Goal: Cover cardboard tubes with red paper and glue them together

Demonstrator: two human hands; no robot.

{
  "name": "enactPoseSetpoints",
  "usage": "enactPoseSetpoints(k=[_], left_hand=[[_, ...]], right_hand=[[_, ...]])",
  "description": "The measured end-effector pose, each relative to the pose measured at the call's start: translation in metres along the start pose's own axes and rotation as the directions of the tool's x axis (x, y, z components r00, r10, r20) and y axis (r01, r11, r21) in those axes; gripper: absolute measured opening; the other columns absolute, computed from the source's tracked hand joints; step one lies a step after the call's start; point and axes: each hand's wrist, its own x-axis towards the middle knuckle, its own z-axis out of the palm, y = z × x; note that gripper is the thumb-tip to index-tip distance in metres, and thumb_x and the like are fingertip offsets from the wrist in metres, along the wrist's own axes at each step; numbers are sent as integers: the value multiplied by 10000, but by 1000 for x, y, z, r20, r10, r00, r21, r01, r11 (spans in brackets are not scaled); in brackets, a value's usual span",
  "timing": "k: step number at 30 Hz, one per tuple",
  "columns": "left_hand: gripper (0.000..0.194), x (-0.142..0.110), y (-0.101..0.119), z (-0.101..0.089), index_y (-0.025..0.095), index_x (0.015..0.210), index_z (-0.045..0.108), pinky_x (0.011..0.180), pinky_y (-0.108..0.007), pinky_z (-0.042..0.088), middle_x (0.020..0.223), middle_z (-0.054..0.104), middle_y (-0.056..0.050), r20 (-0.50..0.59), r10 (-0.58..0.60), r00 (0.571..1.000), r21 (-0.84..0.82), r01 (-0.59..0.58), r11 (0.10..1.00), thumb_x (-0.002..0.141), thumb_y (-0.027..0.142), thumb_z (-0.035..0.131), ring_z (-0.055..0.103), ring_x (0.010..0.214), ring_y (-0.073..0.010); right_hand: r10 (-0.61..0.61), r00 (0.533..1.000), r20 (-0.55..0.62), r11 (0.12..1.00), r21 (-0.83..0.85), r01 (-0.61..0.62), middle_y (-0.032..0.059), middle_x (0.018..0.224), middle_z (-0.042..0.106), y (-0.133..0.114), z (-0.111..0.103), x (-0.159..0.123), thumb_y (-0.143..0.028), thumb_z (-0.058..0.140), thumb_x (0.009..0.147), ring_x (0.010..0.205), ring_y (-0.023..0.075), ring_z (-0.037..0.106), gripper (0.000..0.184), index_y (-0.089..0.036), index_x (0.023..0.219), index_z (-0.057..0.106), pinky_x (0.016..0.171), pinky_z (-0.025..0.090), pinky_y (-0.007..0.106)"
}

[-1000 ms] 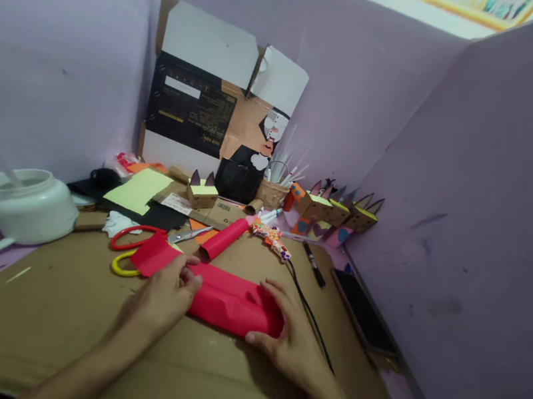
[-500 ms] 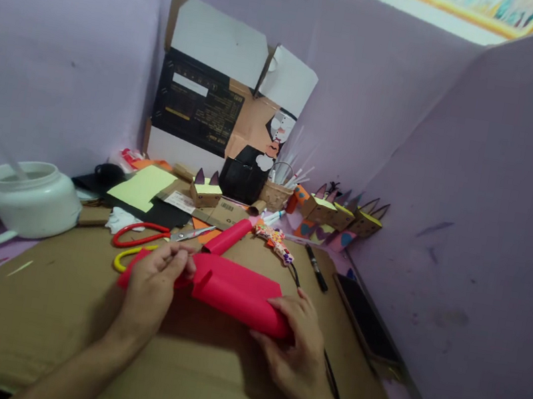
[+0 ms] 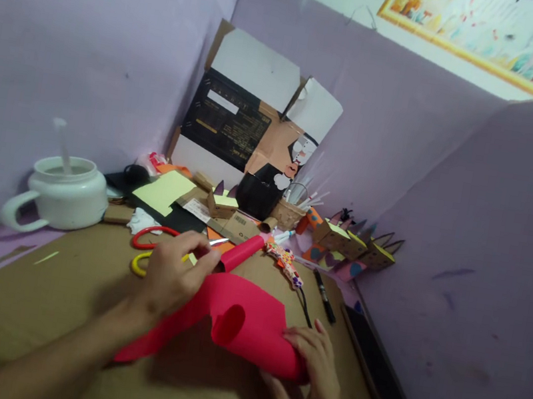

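A sheet of red paper (image 3: pixel 251 298), partly curled into a tube, lies raised off the cardboard in front of me. My right hand (image 3: pixel 312 372) grips the rolled part at its right end, thumb below and fingers on top. My left hand (image 3: pixel 179 270) is over the sheet's left part, fingers curled and thumb near the forefinger; whether it pinches anything is hidden. Just behind it lie scissors with red and yellow handles (image 3: pixel 142 236), partly covered by the hand. A second red paper roll (image 3: pixel 243 254) rests beyond, beside a flower-patterned glue gun (image 3: pixel 284 263) with a black cord.
On the cardboard mat (image 3: pixel 52 307) a black marker (image 3: pixel 324 296) lies right, near a dark phone or tablet (image 3: pixel 373 358). A white mug (image 3: pixel 67 195) stands left. Small eared cardboard boxes (image 3: pixel 334 236), yellow paper (image 3: pixel 165 191) and an upright flattened carton (image 3: pixel 236 120) are behind.
The view has tilted and shifted. My left hand has risen relative to the sheet, whose left part now hangs lower. The rolled end has turned, showing its round opening.
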Motion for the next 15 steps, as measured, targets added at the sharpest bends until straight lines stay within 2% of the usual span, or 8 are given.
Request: enactPoseSetpoints(k=[1, 2, 5, 7, 11, 13, 15], left_hand=[[259, 12, 0, 0, 200, 707, 576, 621, -260, 434, 700, 637, -14, 122, -8, 993, 175, -14, 984, 819, 371, 418, 592, 687, -174], [238, 25, -1, 2, 204, 725, 599, 603, -276, 428, 722, 656, -27, 187, -22, 982, 258, -28, 966, 802, 366, 442, 604, 694, -194], [207, 58, -1, 18, 202, 783, 648, 631, -335, 435, 822, 684, -76, 311, -27, 950, 365, -93, 926, 752, 362, 521, 627, 795, -272], [224, 70, -2, 36, 183, 832, 654, 660, -359, 456, 853, 681, -89, 409, -44, 912, 406, -138, 903, 765, 367, 545, 629, 822, -272], [310, 75, -5, 70, 145, 967, 607, 767, -399, 491, 964, 642, -64, 555, -121, 823, 475, -194, 858, 827, 418, 560, 611, 872, -200], [311, 73, -5, 79, 147, 1037, 579, 796, -410, 494, 1024, 621, -63, 589, -146, 795, 498, -215, 840, 847, 392, 551, 603, 904, -193], [311, 70, -5, 79, 154, 1084, 560, 808, -419, 492, 1053, 612, -67, 611, -150, 777, 507, -239, 828, 852, 360, 553, 599, 929, -202]], right_hand=[[-3, 1000, 26, 999, -54, 4, 88, 982, 550, -1, 0, -2, -242, 632, 736, 953, 290, 546, 420, -210, 1129, 486, 952, 333, 598], [3, 999, 42, 994, -105, 2, 93, 992, 534, -1, -1, -5, -258, 629, 741, 969, 303, 536, 441, -212, 1156, 489, 934, 354, 587], [29, 997, 75, 979, -205, -13, 109, 1003, 504, 0, -1, -15, -282, 604, 768, 974, 324, 520, 459, -217, 1206, 483, 855, 415, 537], [21, 997, 78, 972, -234, -2, 118, 1003, 500, 2, -1, -19, -280, 582, 790, 943, 315, 522, 433, -210, 1206, 482, 792, 443, 496], [-33, 996, 82, 957, -285, 55, 117, 966, 506, 6, 2, -21, -289, 562, 812, 876, 287, 529, 379, -174, 1171, 516, 739, 451, 465], [-83, 993, 81, 949, -298, 103, 113, 950, 512, 6, 4, -19, -286, 569, 803, 857, 275, 533, 377, -153, 1154, 532, 773, 441, 485], [-127, 989, 71, 942, -304, 142, 108, 939, 523, 6, 6, -17, -278, 575, 792, 852, 267, 541, 374, -142, 1139, 541, 809, 429, 498]])
